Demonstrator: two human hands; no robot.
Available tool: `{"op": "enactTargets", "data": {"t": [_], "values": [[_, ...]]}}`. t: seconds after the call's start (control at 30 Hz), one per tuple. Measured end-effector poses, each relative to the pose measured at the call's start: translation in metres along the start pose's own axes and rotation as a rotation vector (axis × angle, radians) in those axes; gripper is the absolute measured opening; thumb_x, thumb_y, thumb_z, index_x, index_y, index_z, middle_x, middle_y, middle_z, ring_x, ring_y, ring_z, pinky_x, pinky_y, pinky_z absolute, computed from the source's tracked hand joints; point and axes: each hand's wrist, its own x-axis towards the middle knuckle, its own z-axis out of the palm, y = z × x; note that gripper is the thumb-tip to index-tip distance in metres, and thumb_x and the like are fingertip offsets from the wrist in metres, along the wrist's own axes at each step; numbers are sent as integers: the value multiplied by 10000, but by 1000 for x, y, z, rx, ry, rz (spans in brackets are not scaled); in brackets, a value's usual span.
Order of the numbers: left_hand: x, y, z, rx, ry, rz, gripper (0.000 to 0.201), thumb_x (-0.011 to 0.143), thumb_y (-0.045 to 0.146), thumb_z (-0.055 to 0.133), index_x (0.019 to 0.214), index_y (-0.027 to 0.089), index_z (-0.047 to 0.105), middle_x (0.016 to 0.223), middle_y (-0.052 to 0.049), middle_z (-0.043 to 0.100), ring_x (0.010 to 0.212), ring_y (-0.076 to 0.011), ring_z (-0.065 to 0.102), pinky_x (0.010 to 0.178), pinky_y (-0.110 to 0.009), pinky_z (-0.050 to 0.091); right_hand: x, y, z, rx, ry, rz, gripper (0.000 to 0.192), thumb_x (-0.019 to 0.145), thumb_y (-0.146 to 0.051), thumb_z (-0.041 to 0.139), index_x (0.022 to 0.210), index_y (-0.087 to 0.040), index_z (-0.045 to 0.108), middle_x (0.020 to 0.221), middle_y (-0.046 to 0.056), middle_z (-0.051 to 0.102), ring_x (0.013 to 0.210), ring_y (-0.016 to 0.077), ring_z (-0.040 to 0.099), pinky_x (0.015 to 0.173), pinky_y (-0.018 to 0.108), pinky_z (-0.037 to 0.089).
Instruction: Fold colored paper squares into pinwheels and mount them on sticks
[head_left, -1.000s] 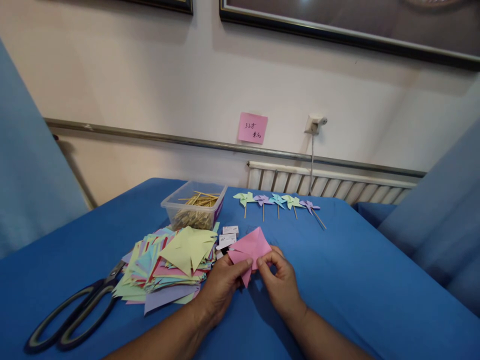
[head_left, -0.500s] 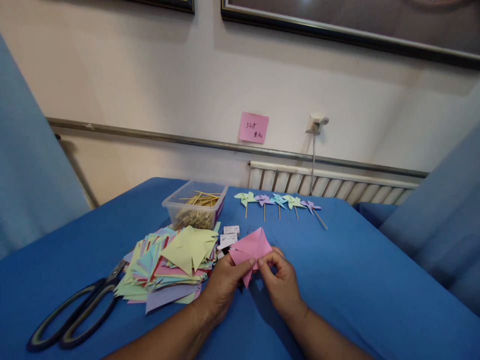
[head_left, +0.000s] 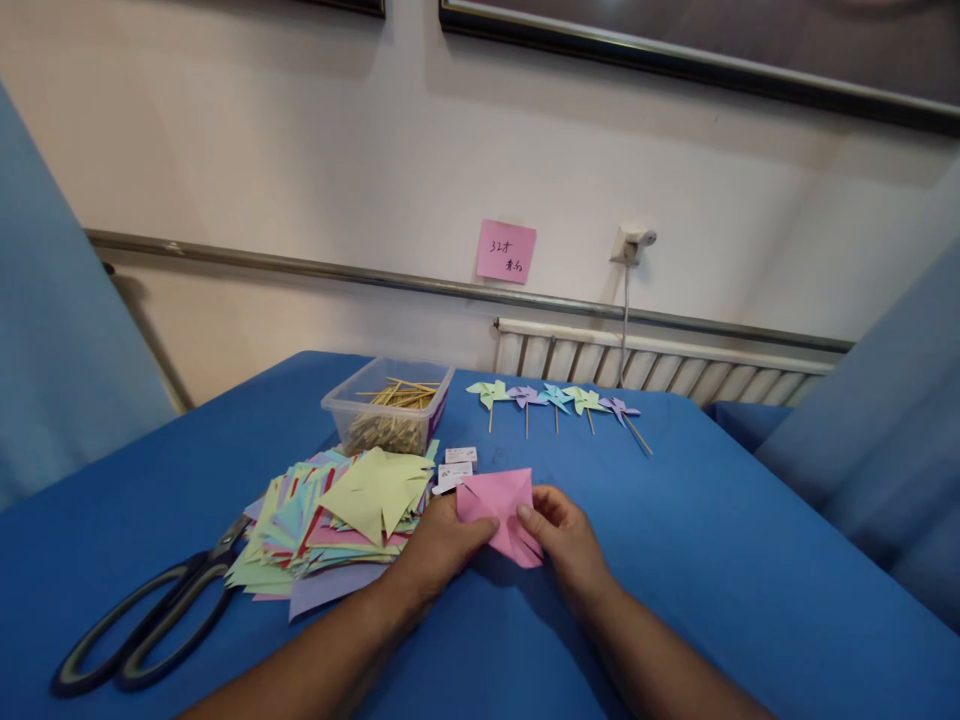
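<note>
We work at a table draped in a blue cloth, set against a pale wall that carries a metal rail, a radiator and a pink sticky note with handwriting we cannot read. Blue fabric hangs at the left and right edges of the view. On the cloth, to the near left, lie large scissors; just right of them sits a loose stack of cut coloured paper squares, and beyond it a clear plastic box of wooden sticks. A row of five finished pinwheels lies at the far side, right of the box. The pink paper square lies at the centre of the table, just right of the stack, held between both hands. Our left hand pinches its left edge, thumb on top. Our right hand pinches its right edge, thumb laid along the paper, fingers curled. The paper's near corner hangs over the gap between the hands. Small white items beyond the pink paper are too small to identify. The fingers under the paper are hidden.
</note>
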Motion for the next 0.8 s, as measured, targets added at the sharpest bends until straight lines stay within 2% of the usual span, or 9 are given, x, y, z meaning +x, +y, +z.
{"op": "enactTargets", "data": {"t": [0.13,0.23,0.3,0.37,0.47,0.53,0.63,0.7,0.8], "values": [[-4,5,-5,164,-151,9,168,605,167,616,755,131,683,675,-9,664,602,-156,562,542,-226,391,-4,-2,3,177,-183,186,336,656,-289,756,934,-124,664,834,79,700,735,202,640,770,358,469],[-6,5,-9,251,-208,15,137,620,180,599,720,132,680,634,5,639,579,-145,539,517,-223,364,-8,-2,8,198,-179,227,328,600,-227,794,887,-119,680,766,68,709,687,202,648,746,355,480],[-5,3,-8,249,-197,20,139,627,191,599,725,131,677,629,4,631,576,-144,534,516,-225,356,-9,-2,13,212,-146,212,351,596,-217,794,910,-109,682,802,84,715,719,218,656,767,369,480],[-5,0,-5,172,-135,10,137,617,201,628,728,130,669,628,2,624,580,-143,532,523,-227,360,-10,-2,17,252,-117,175,389,618,-225,778,968,-93,673,864,109,714,771,237,659,805,390,473],[-7,-5,4,-57,-49,-57,139,605,232,684,694,137,636,591,10,594,550,-125,514,512,-219,357,-10,-2,21,317,-45,118,346,669,-262,740,962,-89,675,858,115,714,760,241,662,785,389,486],[-11,-6,11,-253,-57,-116,147,628,251,692,702,143,625,609,4,603,559,-120,526,539,-221,385,-9,-2,22,340,3,103,306,695,-282,718,934,-93,681,852,111,716,754,237,661,769,380,495],[-16,-6,17,-479,-123,-152,172,664,249,693,798,151,647,723,-27,650,676,-143,586,667,-260,444,-8,-1,20,354,49,99,280,705,-295,708,906,-102,683,850,102,717,751,234,660,767,376,499],[-17,-8,18,-563,-140,-169,167,681,259,689,801,148,655,746,-41,659,704,-151,597,700,-276,450,-9,-1,20,359,55,101,282,713,-299,700,922,-111,678,862,97,716,765,237,661,772,380,499],[-16,-10,18,-643,-107,-208,155,677,274,693,755,147,651,687,-31,644,642,-144,586,658,-277,450,-10,-2,21,371,55,106,308,722,-299,686,977,-128,664,917,98,710,818,248,657,774,383,498]]}}
